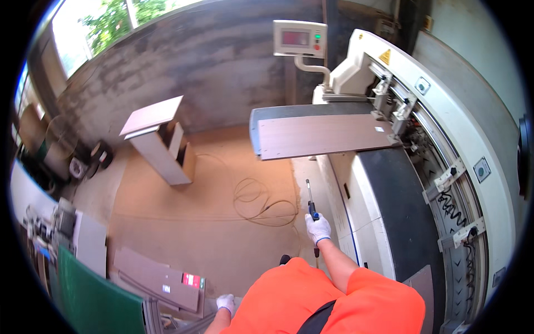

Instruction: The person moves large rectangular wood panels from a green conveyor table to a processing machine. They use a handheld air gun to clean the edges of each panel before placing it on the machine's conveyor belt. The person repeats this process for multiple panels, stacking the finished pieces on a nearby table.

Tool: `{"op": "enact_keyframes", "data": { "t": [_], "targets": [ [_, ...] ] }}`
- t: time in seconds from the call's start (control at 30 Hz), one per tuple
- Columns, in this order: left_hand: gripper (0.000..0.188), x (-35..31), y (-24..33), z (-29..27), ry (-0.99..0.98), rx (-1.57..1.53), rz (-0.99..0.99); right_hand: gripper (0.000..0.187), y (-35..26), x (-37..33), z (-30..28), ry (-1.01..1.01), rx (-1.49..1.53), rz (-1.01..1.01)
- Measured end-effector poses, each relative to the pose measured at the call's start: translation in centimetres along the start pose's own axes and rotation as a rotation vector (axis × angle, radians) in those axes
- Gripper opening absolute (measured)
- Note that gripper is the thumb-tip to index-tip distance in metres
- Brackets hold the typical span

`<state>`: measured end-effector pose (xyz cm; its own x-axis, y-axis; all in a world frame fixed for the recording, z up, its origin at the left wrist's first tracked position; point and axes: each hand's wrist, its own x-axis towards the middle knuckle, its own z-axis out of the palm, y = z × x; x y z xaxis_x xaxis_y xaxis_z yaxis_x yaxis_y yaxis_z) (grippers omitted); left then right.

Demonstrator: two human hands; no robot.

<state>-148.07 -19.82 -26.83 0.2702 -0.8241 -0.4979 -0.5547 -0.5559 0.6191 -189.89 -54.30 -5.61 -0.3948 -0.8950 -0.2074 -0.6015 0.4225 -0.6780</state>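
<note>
My right hand (317,229), in a white glove with a blue cuff, is closed around an air blow gun (312,209). Its body is blue and black, and its long thin metal nozzle points away from me. Below the hand, a brown hose end shows. Beside the gun stands the white base of a machine, with a brown board (320,135) lying across its dark top under the clamps. Low by my left side hangs my left hand (225,302), also gloved in white, close to a stack of brown boards (158,278). Its fingers are too indistinct to read.
A control panel (300,39) on a bent arm rises behind the machine (445,100). A loose hose (261,206) coils across the floor. Further left stands a pile of panels and boxes (161,150). A green panel (94,295) is at the near left.
</note>
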Motion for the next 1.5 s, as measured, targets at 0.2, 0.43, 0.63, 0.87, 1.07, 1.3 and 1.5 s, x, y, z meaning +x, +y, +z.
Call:
{"op": "enact_keyframes", "data": {
  "t": [0.2,0.43,0.63,0.87,1.07,1.3,1.5],
  "targets": [
    [0.016,18.0,20.8,-2.4,-0.114,-0.836,-0.368,0.047,8.5,7.2,-7.7,0.315,0.191,0.260],
    [0.023,38.3,41.5,-1.5,-0.617,-1.124,-0.077,0.040,16.4,5.8,-12.0,0.500,0.436,0.532],
    [0.035,42.7,58.5,6.6,-0.493,-1.283,-0.307,0.027,9.4,2.3,-13.4,0.097,0.709,0.495],
    [0.020,47.0,61.4,6.9,-0.419,-1.522,-0.259,0.028,-0.7,13.5,-11.8,0.043,0.867,0.499],
    [0.017,43.8,54.2,1.7,-0.521,-1.429,-0.314,0.033,-0.2,28.2,-8.1,-0.137,1.432,0.398],
    [0.024,47.6,44.6,-13.2,-0.563,-1.248,-0.354,0.033,-0.3,31.8,-5.2,0.346,1.367,0.523],
    [0.018,53.3,59.6,-12.8,-0.655,-1.019,-0.110,0.029,0.4,24.1,-5.9,0.614,1.548,0.567]
  ]
}}
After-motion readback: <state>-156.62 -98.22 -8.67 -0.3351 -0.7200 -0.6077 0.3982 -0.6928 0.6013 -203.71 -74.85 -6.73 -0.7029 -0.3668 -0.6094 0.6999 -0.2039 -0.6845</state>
